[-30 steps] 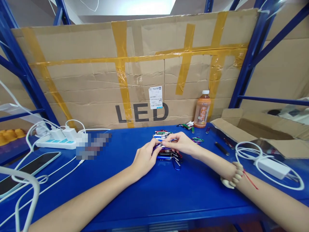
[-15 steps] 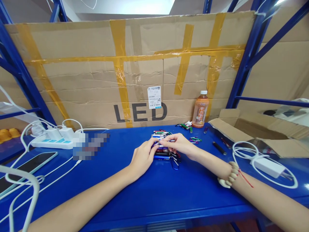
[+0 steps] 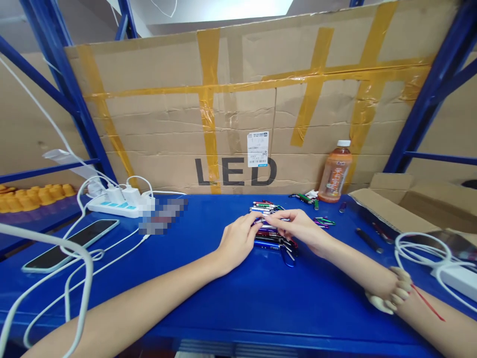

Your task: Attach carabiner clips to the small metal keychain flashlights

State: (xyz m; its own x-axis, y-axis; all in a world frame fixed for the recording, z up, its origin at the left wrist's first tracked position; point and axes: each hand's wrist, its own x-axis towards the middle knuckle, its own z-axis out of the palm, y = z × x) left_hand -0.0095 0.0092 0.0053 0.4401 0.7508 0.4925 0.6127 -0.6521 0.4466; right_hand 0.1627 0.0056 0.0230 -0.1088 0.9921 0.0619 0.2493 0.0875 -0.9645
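A row of slim metallic tubes point(image 3: 267, 243) in blue, black, red, silver and green lies on the blue table, several with carabiner clips at their right ends; they look like small keychain flashlights. Over the row, my left hand point(image 3: 238, 241) is closed in a pinch at the left end of a silvery slim tube point(image 3: 264, 219). My right hand point(image 3: 303, 232) comes in from the other side, thumb and forefinger pinched at the same spot. The fingertips of both hands meet there and cover most of that tube. A blue carabiner point(image 3: 287, 257) sticks out at the near end of the row.
Behind stands a large taped cardboard sheet point(image 3: 167, 129). An orange drink bottle point(image 3: 336, 174), loose carabiners point(image 3: 324, 222), a black tube point(image 3: 368, 240), an open carton point(image 3: 387, 199) and a white cable point(image 3: 421, 243) are rightward. Leftward are a power strip point(image 3: 97, 205), a phone point(image 3: 70, 246) and cables.
The view has turned left, so everything appears shifted to the right. Both hands keep their pinch over the row, with hardly any movement relative to the tubes.
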